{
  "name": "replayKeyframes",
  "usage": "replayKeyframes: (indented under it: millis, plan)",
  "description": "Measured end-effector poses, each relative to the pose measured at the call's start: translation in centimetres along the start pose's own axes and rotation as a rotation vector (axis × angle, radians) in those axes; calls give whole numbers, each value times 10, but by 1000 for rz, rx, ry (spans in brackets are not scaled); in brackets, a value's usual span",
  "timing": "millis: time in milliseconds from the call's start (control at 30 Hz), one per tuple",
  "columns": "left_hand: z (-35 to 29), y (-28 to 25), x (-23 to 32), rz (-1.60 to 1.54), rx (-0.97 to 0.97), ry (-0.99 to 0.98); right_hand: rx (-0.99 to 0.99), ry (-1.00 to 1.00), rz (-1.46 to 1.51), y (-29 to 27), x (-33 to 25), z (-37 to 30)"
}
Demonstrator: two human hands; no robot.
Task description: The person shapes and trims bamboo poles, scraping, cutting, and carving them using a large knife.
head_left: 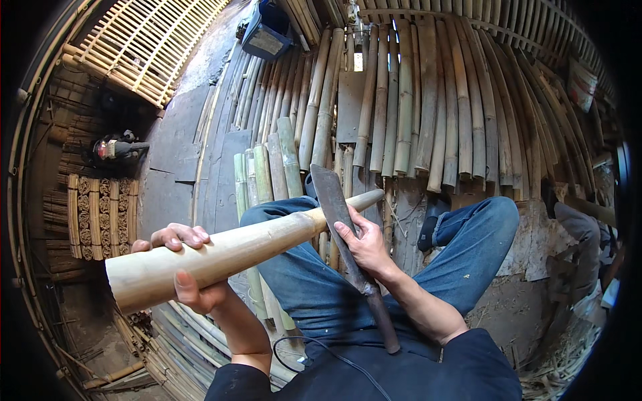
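Across my lap a pale bamboo pole (247, 244) slants up to the right, its thick cut end toward my left. My left hand (194, 281) is closed around that thick end, thumb below and fingers over the top. A large dark machete (332, 200) lies against the pole near a node, blade tip pointing away from me. My right hand (366, 244) grips the machete by its blade, with fingertips close to the thinner part of the pole. The machete's round handle points back toward my body.
Long split bamboo lengths (404, 100) lie in rows ahead. Shorter green bamboo pieces (287, 160) are left of my knees. Bundled sticks (100, 214) and a bamboo slat rack (150, 43) stand at left. A blue bin (267, 32) is at the back. A thin black cable (334, 354) crosses my front.
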State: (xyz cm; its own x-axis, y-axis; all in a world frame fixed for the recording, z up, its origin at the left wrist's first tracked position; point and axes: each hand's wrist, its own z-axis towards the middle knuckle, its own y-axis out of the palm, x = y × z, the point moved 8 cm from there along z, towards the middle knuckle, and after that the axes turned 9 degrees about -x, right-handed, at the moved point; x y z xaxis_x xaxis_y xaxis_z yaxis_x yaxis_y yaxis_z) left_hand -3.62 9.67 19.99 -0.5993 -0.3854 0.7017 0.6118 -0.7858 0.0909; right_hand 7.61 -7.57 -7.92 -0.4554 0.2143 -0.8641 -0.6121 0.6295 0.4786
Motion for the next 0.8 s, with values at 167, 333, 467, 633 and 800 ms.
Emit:
replayKeyframes:
  millis: [167,333,467,633,800]
  plan:
    - [3,26,7,-125,-137,18,-9,-10,45,24,-36,-8]
    - [3,33,13,-52,-88,2,42,14,85,6,-13,-3]
    - [0,17,19,-55,8,29,14,-36,155,38,-34,-19]
    - [2,36,11,-80,-92,-20,45,32,55,3,7,-10]
    - [6,37,5,-48,-90,26,-131,118,155,28,-25,-12]
